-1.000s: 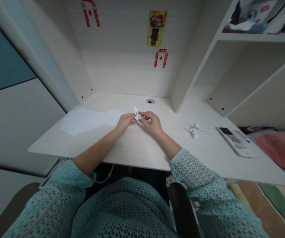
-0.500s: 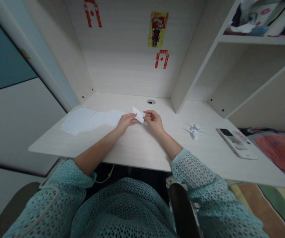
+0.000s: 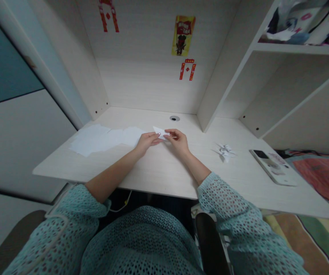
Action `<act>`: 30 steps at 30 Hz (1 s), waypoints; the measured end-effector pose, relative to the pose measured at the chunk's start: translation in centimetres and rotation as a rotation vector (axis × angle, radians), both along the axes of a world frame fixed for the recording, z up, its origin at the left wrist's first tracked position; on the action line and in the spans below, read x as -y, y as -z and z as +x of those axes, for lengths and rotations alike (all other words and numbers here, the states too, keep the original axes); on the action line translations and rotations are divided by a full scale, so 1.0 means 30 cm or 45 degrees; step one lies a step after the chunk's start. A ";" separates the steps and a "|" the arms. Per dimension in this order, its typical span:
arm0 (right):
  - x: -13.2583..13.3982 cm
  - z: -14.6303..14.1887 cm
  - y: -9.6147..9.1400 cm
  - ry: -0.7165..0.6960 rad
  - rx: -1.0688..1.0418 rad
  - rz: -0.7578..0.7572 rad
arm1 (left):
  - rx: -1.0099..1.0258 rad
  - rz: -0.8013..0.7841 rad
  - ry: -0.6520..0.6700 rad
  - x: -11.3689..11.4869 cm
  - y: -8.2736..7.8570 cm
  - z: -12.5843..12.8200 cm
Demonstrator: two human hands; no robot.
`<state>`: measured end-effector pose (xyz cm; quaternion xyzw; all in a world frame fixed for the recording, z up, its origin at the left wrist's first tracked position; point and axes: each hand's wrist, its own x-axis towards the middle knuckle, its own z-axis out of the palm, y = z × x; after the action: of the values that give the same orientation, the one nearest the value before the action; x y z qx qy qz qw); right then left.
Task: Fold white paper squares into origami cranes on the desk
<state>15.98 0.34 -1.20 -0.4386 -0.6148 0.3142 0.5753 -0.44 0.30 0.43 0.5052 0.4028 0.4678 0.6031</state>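
A small piece of folded white paper (image 3: 160, 131) is held between my two hands above the middle of the desk. My left hand (image 3: 148, 141) pinches its left and lower side, thumb on top. The fingertips of my right hand (image 3: 178, 139) grip its right edge, with the other fingers curled. Fingers cover parts of the paper, so its full folded shape is hidden. Left of my hands, several white paper sheets (image 3: 98, 140) lie spread and overlapping on the desk (image 3: 153, 172).
Small folded white paper pieces (image 3: 225, 152) lie right of my hands. Farther right is a white phone (image 3: 273, 167) near a red cloth (image 3: 323, 175). A cable hole (image 3: 174, 118) sits at the back, beside an upright divider (image 3: 218, 76). A chair armrest (image 3: 212, 240) is below.
The folded paper has tilted flatter, and its top corner has come down. My right fingers have shifted slightly left along its edge. The camera view has moved a little.
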 end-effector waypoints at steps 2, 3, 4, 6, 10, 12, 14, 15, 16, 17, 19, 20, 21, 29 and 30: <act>0.002 0.001 -0.002 -0.031 0.027 0.028 | 0.010 -0.009 -0.033 -0.002 -0.001 -0.002; 0.003 0.001 -0.003 -0.037 0.054 0.047 | 0.010 -0.009 -0.047 -0.002 -0.003 -0.002; 0.006 0.001 -0.003 -0.037 0.086 0.068 | 0.010 -0.009 -0.057 -0.001 -0.004 -0.001; 0.013 0.000 -0.003 -0.023 0.170 0.123 | 0.017 -0.014 -0.062 0.002 -0.009 0.001; 0.030 0.001 -0.005 0.020 0.357 0.271 | 0.033 -0.010 -0.067 0.006 -0.015 0.006; 0.034 0.010 -0.011 0.058 0.464 0.349 | 0.046 0.007 -0.103 0.004 -0.015 0.004; 0.036 0.024 -0.021 0.115 0.601 0.439 | 0.067 0.011 -0.134 -0.001 -0.014 -0.001; 0.036 0.033 -0.027 0.145 0.681 0.487 | 0.078 0.004 -0.144 -0.004 -0.014 -0.003; 0.035 0.042 -0.033 0.162 0.767 0.523 | 0.090 -0.008 -0.148 -0.006 -0.013 -0.006; 0.035 0.050 -0.039 0.186 0.837 0.551 | 0.101 -0.021 -0.149 -0.008 -0.013 -0.008; 0.034 0.062 -0.050 0.231 0.937 0.579 | 0.122 -0.052 -0.146 -0.009 -0.012 -0.011; 0.034 0.066 -0.054 0.247 0.970 0.590 | 0.130 -0.066 -0.137 -0.009 -0.012 -0.012; 0.034 0.068 -0.058 0.254 0.996 0.600 | 0.137 -0.076 -0.120 -0.008 -0.010 -0.013; 0.038 0.061 -0.065 0.169 1.050 0.639 | 0.139 -0.083 -0.010 -0.006 0.000 -0.016; 0.037 0.057 -0.061 0.169 1.012 0.618 | 0.116 -0.068 -0.013 -0.005 -0.002 -0.015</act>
<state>17.69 -0.78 0.65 -0.4159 -0.8137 -0.0684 0.4002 -0.88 0.46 0.49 0.4650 0.3898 0.4825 0.6317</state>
